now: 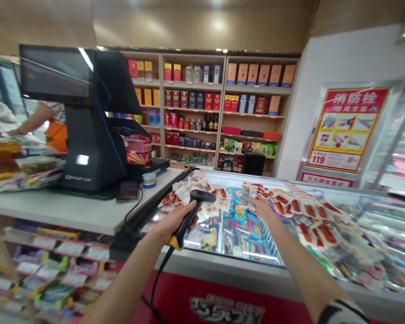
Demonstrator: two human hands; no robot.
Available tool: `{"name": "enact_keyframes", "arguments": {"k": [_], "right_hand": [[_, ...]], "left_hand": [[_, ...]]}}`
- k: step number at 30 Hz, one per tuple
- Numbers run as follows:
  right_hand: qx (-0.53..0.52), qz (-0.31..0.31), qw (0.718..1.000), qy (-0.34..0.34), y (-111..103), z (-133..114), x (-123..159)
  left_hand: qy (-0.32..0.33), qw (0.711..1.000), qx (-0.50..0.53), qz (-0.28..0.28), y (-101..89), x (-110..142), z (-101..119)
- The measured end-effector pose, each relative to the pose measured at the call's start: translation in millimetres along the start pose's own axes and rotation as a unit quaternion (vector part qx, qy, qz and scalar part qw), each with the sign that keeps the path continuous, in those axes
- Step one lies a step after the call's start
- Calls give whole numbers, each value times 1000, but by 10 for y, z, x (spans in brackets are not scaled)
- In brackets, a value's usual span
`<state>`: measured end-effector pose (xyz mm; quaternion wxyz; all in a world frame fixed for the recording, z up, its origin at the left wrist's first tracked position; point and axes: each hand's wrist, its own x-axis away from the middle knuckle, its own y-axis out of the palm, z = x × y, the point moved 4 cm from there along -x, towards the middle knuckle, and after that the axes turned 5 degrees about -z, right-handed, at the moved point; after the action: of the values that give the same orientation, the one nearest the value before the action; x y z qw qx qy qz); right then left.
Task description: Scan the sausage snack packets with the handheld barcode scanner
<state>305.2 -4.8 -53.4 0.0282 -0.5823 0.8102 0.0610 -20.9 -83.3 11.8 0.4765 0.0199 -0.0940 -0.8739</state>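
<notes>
My left hand (175,221) is wrapped round the handle of a black and yellow barcode scanner (191,217), whose head points away over the freezer. A dark cord hangs from its lower end. Farther off, my right hand (261,208) has its fingers at the edge of a small clear food packet (246,195) and appears to grip it; the fingertips are partly hidden. Red sausage packs (308,209) lie in rows just right of that hand. Pale packets (209,209) lie on the glass beyond the scanner, and blue bags (241,225) show beneath the glass.
A chest freezer (202,263) with a red front spans the foreground. To its left, a white counter (97,209) bears a black checkout terminal (87,130). Another person's arm (37,118) shows behind it. Shelves (194,108) of boxes and bottles line the back wall.
</notes>
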Motion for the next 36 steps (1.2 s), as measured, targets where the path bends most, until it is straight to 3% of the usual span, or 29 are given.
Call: {"name": "enact_keyframes", "arguments": {"k": [2,5,13,25,36], "right_hand": [[-81,-45,995,24,180,-9,6],[-118,-72,990,39,417,-16,-26],[-144,-48,988,-3,771,-129,-219],[-99,-30,994,-46,778,-174,-309],[-150,-3,988,-48,627,-130,-461]], "left_hand": [[2,1000,-3,-1,-16,11,6],[6,1000,-3,-8,-18,22,21],[-8,1000,-1,-26,23,-6,-30],[0,998,-34,-55,179,-113,38],[-9,994,-11,-104,305,-127,36]]}}
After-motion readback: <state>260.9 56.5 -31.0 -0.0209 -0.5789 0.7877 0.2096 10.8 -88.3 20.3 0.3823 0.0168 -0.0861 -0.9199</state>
